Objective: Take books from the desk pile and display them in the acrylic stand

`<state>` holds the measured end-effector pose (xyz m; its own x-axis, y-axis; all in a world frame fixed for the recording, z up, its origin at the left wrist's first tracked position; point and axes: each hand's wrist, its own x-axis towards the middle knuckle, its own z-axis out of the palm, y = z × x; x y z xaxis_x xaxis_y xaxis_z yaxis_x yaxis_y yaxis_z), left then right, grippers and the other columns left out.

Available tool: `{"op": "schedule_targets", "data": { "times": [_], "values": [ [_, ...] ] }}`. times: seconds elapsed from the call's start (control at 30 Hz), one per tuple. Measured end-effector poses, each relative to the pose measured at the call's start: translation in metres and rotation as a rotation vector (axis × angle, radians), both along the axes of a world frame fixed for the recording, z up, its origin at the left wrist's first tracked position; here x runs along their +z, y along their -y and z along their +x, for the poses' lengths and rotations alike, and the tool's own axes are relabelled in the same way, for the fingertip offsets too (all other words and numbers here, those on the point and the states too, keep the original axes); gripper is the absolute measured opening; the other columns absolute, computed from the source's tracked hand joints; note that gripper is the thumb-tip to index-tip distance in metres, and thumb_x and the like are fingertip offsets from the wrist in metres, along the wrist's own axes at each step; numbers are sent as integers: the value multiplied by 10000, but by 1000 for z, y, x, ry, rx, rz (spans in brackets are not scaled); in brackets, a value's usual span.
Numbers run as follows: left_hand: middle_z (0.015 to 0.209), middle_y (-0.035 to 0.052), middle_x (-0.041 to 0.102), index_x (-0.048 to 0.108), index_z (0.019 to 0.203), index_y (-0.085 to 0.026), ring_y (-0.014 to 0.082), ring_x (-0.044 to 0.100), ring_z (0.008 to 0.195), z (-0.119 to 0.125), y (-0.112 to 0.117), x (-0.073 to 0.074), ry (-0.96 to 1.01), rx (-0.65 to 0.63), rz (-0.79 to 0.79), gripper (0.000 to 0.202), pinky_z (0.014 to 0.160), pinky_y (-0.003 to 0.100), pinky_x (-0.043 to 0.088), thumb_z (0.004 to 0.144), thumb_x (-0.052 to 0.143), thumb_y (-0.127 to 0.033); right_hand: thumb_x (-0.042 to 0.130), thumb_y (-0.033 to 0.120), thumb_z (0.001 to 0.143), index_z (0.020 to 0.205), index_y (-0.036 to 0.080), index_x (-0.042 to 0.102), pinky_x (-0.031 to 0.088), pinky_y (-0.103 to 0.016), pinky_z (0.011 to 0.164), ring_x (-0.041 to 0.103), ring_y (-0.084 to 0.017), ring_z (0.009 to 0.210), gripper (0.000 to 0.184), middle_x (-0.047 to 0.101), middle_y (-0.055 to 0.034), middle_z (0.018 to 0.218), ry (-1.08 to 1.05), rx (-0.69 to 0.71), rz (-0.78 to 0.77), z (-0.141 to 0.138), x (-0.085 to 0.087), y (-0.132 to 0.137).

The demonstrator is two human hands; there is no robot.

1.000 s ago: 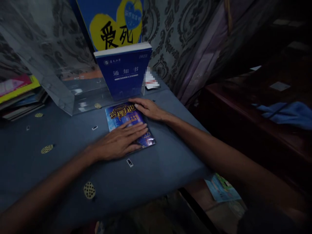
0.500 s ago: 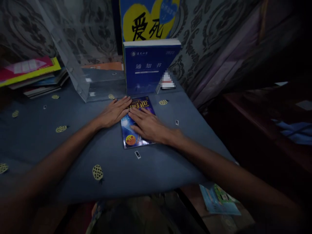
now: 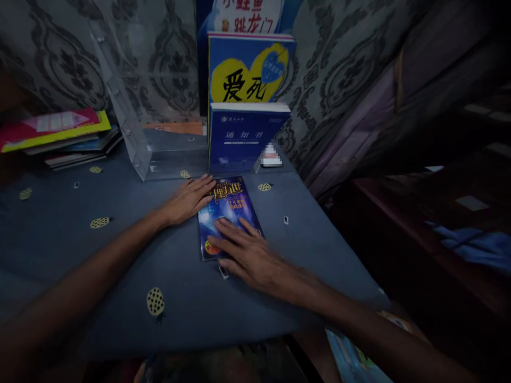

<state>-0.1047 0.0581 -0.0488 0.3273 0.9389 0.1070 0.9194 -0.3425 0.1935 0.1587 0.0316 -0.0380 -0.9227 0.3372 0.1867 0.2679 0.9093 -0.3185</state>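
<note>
A thin book [image 3: 229, 210] with a dark blue and purple cover lies flat on the table, its yellow title upside down to me. My left hand [image 3: 189, 201] rests on its upper left corner, fingers stretched out flat. Over the lower right part of the cover, my right hand [image 3: 249, 252] is open with fingers spread, slightly blurred. It hides part of the yellow round badge near the bottom edge. Whether the right fingers touch the cover or hover just above, I cannot tell.
Behind the book, a clear acrylic rack [image 3: 138, 154] holds several upright books, a dark blue one [image 3: 247, 151] in front. A stack of books [image 3: 59, 133] lies at the left. The blue tablecloth [image 3: 120, 266] has pineapple prints. A dark drop lies beyond the table's right edge.
My right hand has slid down the cover toward me, uncovering the title and middle. My left hand stays at the upper left corner. The view has tilted up a little.
</note>
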Motion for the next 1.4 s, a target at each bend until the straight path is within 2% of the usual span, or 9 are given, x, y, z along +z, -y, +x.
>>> {"op": "schedule_targets", "data": {
  "times": [0.13,0.3,0.47,0.6,0.7,0.77,0.9,1.03,1.4],
  "values": [
    [1393,162,572,582,1358,-139,299,523,1301,6,6,4,-41,98,181,525,1095,479,425,1037,356,-487,499,361,1012,1427,256,558,439,-643,1100,441,-364,1432,432,483,-164,1534,-89,-305,29,15,-8,-18],
    [1058,124,634,679,1184,-158,281,594,1002,14,9,19,-154,111,234,387,904,440,515,1009,442,-409,526,305,976,1318,207,657,545,-637,967,616,-378,1202,379,606,-206,1362,-144,-375,10,21,-4,-5],
    [1071,122,661,697,1150,-142,278,617,1007,24,9,31,-116,51,154,404,926,437,515,1017,424,-408,571,310,972,1292,260,675,548,-428,1046,629,-241,1243,340,655,-103,1353,-180,-122,-304,11,19,35],
    [1256,144,650,665,1223,-135,307,608,1131,41,21,35,-107,-7,101,510,972,463,515,1007,435,-537,584,233,962,1234,242,707,540,-326,1030,659,-182,1212,299,698,-71,1315,-232,120,-563,-1,28,33],
    [1404,177,577,578,1337,-113,343,536,1274,56,37,36,-119,-73,91,544,1041,507,481,988,492,-520,526,223,974,1175,210,718,606,-275,734,744,-142,792,278,777,-37,932,-471,8,-727,-7,25,4],
    [1398,185,575,572,1323,-113,351,521,1287,66,46,37,-163,-73,96,491,1057,520,470,977,527,-458,487,269,994,1199,199,691,543,-219,543,653,-100,545,298,712,17,725,-613,-140,-790,-10,20,-23],
    [1187,161,660,643,1101,-150,328,605,1120,87,57,45,-306,34,73,268,863,448,570,970,530,-354,488,333,989,1162,175,678,491,-211,527,576,-86,505,302,642,45,651,-829,-374,-614,-10,6,-69],
    [1094,189,688,653,1071,-133,360,642,1046,99,59,51,-366,74,33,275,665,427,585,984,481,-328,469,376,1008,1148,196,672,487,-235,581,584,-101,562,305,646,41,675,-821,-456,-437,-3,-3,-81],
    [1031,189,746,713,983,-100,327,715,956,97,57,46,-389,-29,174,359,690,411,607,1007,391,-256,442,319,1023,1191,202,650,509,-243,637,655,-124,694,291,712,10,784,-745,-424,-405,9,0,-73]
  ]
}}
